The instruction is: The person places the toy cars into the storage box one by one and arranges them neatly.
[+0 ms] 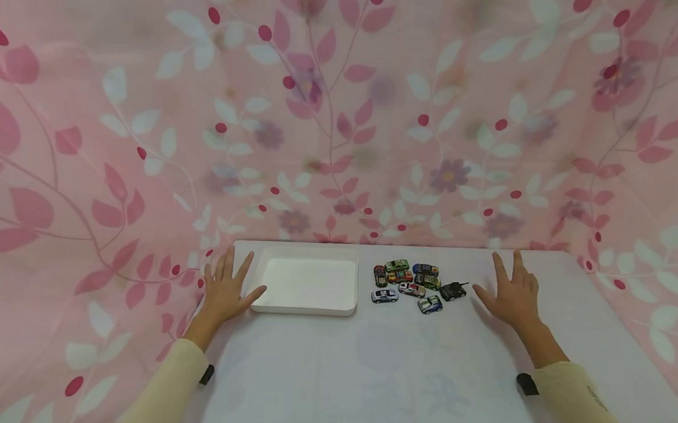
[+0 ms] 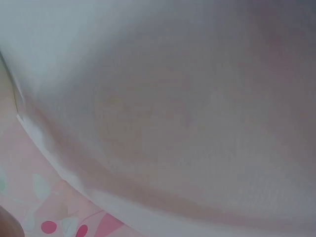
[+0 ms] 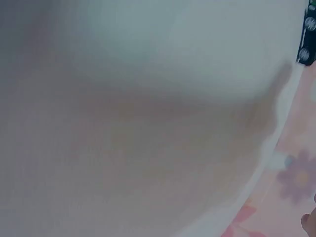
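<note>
In the head view a shallow white tray (image 1: 304,310) lies at the back left of the table, with nothing in it. My left hand (image 1: 225,295) is beside its left edge, fingers spread, the thumb reaching over the near left corner. Right of the tray several toy cars sit in a loose cluster, among them a white car (image 1: 384,295), a green car (image 1: 397,265) and a blue-white car (image 1: 430,304). A black toy tank (image 1: 453,291) stands at the cluster's right end. To the right of it my right hand (image 1: 515,300) has its fingers spread and holds nothing.
A white cloth covers the table (image 1: 387,380). Its far edge meets a pink floral curtain (image 1: 331,141), which also hangs along both sides. In the right wrist view part of a dark toy vehicle (image 3: 307,42) shows at the upper right.
</note>
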{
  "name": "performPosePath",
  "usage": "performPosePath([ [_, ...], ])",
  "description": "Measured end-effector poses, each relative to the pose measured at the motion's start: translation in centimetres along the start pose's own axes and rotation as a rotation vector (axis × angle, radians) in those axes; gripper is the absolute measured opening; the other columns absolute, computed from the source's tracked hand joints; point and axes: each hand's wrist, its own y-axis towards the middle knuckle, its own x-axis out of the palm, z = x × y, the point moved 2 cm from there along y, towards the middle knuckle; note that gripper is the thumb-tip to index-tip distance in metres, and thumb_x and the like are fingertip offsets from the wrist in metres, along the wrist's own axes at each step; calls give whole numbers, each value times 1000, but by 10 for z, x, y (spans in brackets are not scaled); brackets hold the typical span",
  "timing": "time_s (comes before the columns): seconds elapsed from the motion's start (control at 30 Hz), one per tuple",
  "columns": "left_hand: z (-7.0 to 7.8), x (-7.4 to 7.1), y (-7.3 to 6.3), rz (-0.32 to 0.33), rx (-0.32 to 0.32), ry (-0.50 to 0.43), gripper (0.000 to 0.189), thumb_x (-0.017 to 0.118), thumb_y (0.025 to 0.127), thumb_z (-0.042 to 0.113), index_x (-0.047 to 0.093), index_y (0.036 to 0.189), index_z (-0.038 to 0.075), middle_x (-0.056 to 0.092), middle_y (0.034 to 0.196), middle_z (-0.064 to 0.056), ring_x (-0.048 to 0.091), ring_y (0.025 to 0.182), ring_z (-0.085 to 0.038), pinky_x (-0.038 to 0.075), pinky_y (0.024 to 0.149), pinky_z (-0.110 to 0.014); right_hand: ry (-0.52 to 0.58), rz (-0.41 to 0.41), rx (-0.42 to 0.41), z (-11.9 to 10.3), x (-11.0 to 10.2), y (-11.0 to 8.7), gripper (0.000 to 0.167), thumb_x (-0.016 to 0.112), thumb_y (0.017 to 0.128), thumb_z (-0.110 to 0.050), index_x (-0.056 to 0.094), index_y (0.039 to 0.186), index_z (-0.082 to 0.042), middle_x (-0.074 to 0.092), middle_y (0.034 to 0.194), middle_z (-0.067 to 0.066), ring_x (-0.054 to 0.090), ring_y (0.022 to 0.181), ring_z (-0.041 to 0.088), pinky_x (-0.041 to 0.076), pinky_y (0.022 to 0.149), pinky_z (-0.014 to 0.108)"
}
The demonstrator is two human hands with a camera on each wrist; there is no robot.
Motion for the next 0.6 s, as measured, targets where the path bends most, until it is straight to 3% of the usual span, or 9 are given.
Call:
performPosePath([
  [0.07,-1,4,0,-58,-8,-19,93,56,86,68,15,160,29,3,165,-21,12,148,-45,9,111,-75,10,1,-6,-8,6,1,93,66,88,-47,16,158,-14,-4,163,29,21,136,59,13,108,73],
  [0.17,-2,11,-2,-198,-46,-66,96,53,87,69,8,161,27,-1,166,-19,9,150,-45,10,111,-75,21,-9,-41,-20,13,0,92,67,87,-49,19,157,-14,-2,163,27,23,135,58,15,108,72],
  [0.3,3,19,-5,-344,-63,-148,101,53,87,70,7,161,20,-1,166,-18,13,149,-47,12,110,-77,43,-53,-87,-35,10,-3,92,69,86,-53,25,155,-12,3,163,28,26,134,60,18,107,73],
  [0.47,7,24,-3,-419,-46,-184,104,54,87,71,5,161,18,-1,166,-20,13,149,-48,21,106,-78,48,-116,-167,-48,4,1,94,73,82,-54,29,154,-12,11,161,28,31,134,57,26,103,75],
  [0.6,9,20,2,-416,-40,-207,106,58,85,69,6,161,17,-1,166,-21,13,149,-49,25,105,-77,120,-168,-209,-59,6,4,96,77,80,-52,30,154,-13,16,159,27,41,131,50,38,96,74],
])
